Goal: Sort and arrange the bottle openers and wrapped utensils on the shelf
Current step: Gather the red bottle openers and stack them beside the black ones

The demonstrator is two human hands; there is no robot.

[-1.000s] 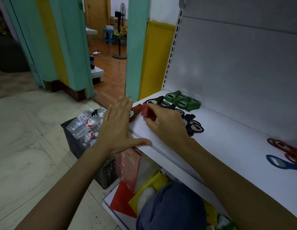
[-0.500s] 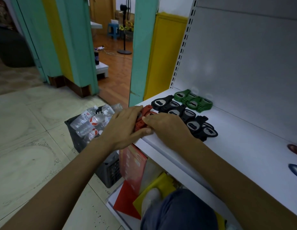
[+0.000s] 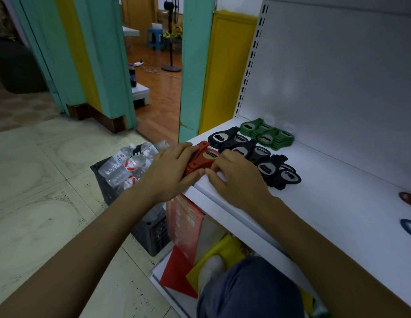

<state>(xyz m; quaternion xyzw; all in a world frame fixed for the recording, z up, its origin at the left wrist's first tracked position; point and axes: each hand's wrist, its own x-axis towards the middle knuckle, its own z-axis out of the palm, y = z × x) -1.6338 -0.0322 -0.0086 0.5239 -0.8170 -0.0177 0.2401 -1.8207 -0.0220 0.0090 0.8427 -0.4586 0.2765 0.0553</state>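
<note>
At the front left corner of the white shelf point(image 3: 337, 203), a small stack of red bottle openers point(image 3: 201, 158) lies flat, gripped between both hands. The left hand point(image 3: 170, 173) wraps the stack's outer side, its fingers pressed together and bent over the edge, its thumb laid along the shelf's front lip. The right hand point(image 3: 239, 180) closes in from the other side, fingers curled with their tips on the top opener's metal face. Its thumb reaches forward to the tip of the left thumb at the near edge of the stack; whether the two thumbs touch cannot be told. Just behind the red stack, a row of black bottle openers point(image 3: 252, 152) overlaps in a diagonal line from the back left toward the front right, passing close by the right hand's knuckles. Behind those, near the shelf's back panel, green bottle openers point(image 3: 268, 134) sit in a tight overlapping pile. Well apart, at the picture's right edge, a single red opener point(image 3: 409, 199) and a blue opener point(image 3: 409, 228) lie on the shelf, both cut off by the frame. Beneath the shelf, red and yellow packets point(image 3: 183, 223) lean on a lower level. Beside the unit, on the tiled floor point(image 3: 39, 203), stands a dark crate point(image 3: 151, 235) filled with water bottles point(image 3: 124, 166). A bent knee point(image 3: 250, 290) in blue-grey cloth shows at the bottom
</note>
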